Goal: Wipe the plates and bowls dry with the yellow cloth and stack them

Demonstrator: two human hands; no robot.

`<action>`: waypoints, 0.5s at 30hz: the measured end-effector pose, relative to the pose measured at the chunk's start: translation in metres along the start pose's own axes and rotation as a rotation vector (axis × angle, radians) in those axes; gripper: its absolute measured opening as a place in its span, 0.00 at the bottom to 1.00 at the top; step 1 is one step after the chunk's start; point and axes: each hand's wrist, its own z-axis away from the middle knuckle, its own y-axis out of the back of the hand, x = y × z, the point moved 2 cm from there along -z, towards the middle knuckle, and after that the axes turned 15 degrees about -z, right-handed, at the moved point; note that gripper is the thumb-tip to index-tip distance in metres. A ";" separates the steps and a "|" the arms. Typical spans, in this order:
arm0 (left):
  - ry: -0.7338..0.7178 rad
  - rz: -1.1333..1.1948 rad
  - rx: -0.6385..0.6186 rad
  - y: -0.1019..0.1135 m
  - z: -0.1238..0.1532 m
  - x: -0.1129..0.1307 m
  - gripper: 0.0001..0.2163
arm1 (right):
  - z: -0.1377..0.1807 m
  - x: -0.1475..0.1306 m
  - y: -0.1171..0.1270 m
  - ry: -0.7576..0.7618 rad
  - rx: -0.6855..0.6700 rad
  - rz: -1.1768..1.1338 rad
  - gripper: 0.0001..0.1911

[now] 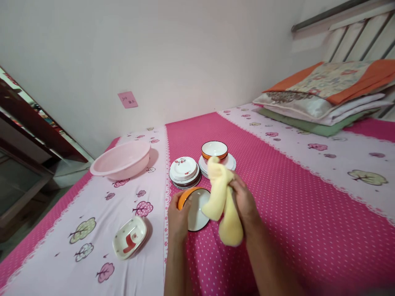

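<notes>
My left hand (179, 218) grips an orange bowl (199, 209) by its rim, tilted so that its white inside shows. In my right hand (245, 201) a pale yellow cloth (219, 189) is bunched, its ends hanging down in front of the bowl's right side. Whether the cloth touches the bowl I cannot tell. Just beyond, a stack of small plates (182, 167) with red flowers rests on darker-rimmed plates. To its right, another orange bowl (214, 148) with a white inside sits on white plates (231, 162), partly hidden by the cloth.
A pink basin (123, 160) stands at the left on the patterned bedspread (277, 205). Nearer lies a small rectangular dish (130, 238) with a red figure. Folded bedding and pillows (327, 94) are piled at the far right by the headboard. A wall (191, 57) bounds the back.
</notes>
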 end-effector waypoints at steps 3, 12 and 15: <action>-0.081 -0.072 -0.121 -0.005 0.006 0.007 0.18 | 0.005 -0.008 -0.023 -0.056 -0.224 0.077 0.22; -0.106 -0.056 -0.124 0.004 0.014 0.023 0.20 | 0.007 0.002 -0.027 -0.300 -0.313 0.098 0.21; -0.067 0.135 -0.036 0.004 0.011 0.016 0.19 | 0.004 0.017 -0.028 -0.356 -0.197 -0.045 0.27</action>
